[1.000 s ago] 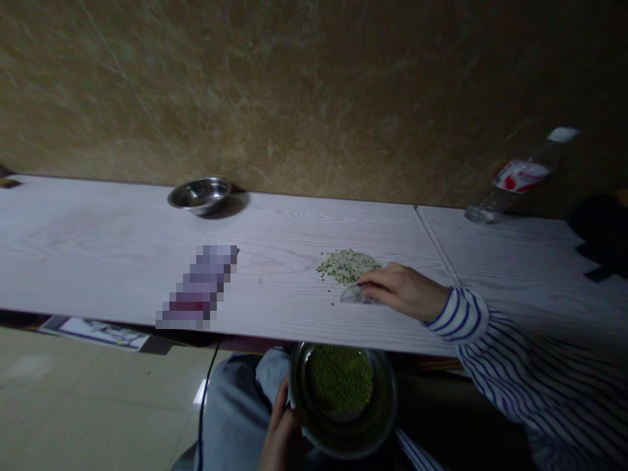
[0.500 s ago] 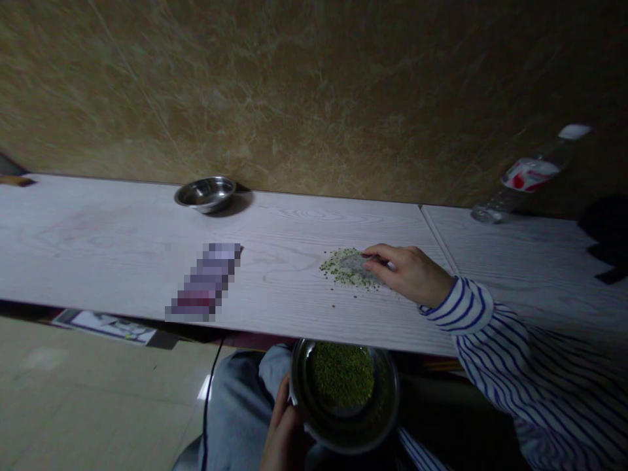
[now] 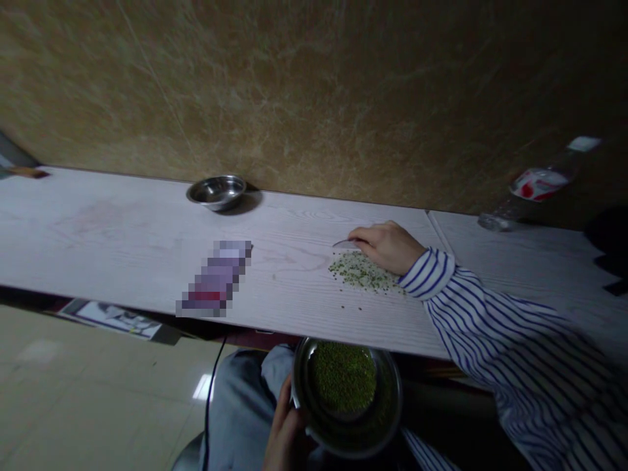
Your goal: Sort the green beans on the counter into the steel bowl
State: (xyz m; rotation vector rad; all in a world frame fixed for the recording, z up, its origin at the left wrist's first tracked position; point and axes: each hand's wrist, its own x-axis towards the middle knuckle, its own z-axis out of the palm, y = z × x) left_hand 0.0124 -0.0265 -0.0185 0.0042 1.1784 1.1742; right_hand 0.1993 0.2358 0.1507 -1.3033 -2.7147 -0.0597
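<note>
Green-and-white grain pile (image 3: 360, 271) sits at my four o'clock. Left hand (image 3: 284, 428) grips the metal bowl (image 3: 390, 405) rim around six, probably to steady it; right hand (image 3: 390, 247) pinches a thin clear piece (image 3: 343, 243), fingertips narrow, likely for control.

Dim light, R edge v. dark; glare on floor (image 3: 202, 387); shadow beside sm. bowl (image 3: 216, 193); pixelated patch (image 3: 216, 279).

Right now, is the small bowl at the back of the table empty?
Empty, as far as shows: the small bowl sits upright, its visible inside bare, shiny metal; its near inner wall is hidden.
</note>
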